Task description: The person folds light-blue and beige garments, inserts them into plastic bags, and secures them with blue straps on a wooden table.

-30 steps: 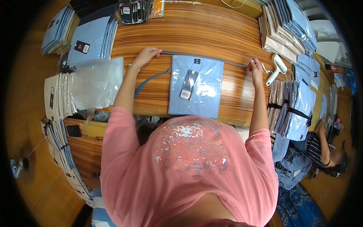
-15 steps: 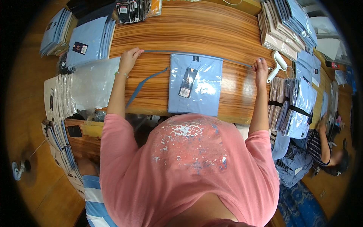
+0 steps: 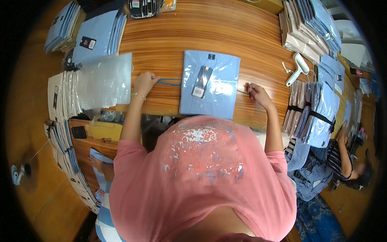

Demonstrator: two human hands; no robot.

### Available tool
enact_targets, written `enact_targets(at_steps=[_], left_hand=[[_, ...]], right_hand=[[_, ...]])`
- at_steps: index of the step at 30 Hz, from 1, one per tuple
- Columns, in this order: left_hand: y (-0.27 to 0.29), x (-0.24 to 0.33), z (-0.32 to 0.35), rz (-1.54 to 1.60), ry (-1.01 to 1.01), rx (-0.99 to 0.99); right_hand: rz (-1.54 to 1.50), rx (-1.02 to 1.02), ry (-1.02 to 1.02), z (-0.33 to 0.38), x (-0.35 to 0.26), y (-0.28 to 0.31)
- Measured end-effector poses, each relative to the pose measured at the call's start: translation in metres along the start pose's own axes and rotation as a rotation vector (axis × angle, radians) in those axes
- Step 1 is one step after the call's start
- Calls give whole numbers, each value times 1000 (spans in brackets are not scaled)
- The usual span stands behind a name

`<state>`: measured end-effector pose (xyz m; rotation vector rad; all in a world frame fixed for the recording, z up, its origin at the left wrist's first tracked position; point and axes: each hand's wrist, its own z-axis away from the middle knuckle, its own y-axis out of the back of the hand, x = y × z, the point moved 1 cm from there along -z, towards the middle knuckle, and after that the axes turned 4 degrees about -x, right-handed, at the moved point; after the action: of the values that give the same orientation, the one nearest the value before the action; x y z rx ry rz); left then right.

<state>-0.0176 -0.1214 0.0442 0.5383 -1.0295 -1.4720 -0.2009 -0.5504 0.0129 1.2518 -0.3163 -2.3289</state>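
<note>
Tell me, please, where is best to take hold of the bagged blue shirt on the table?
Probably by the near edge of the bagged blue shirt, coming from the person's side. It lies flat, and that edge reaches the rim of the table, so fingers can slip under; a hang tag lies on the middle.

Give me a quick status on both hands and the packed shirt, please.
Left hand and right hand each closed on an end of the blue strap. Bagged blue shirt flat on the table, lying over the strap. Nothing in the way.
</note>
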Motion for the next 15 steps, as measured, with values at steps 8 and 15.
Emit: enact_targets(at_steps=[8,15], left_hand=[[-33,47,24,153,-393,523],[-93,108,44,88,-669,299]], right_hand=[[-482,302,207,-1,-41,-31],[590,522,497,6,-68,-88]])
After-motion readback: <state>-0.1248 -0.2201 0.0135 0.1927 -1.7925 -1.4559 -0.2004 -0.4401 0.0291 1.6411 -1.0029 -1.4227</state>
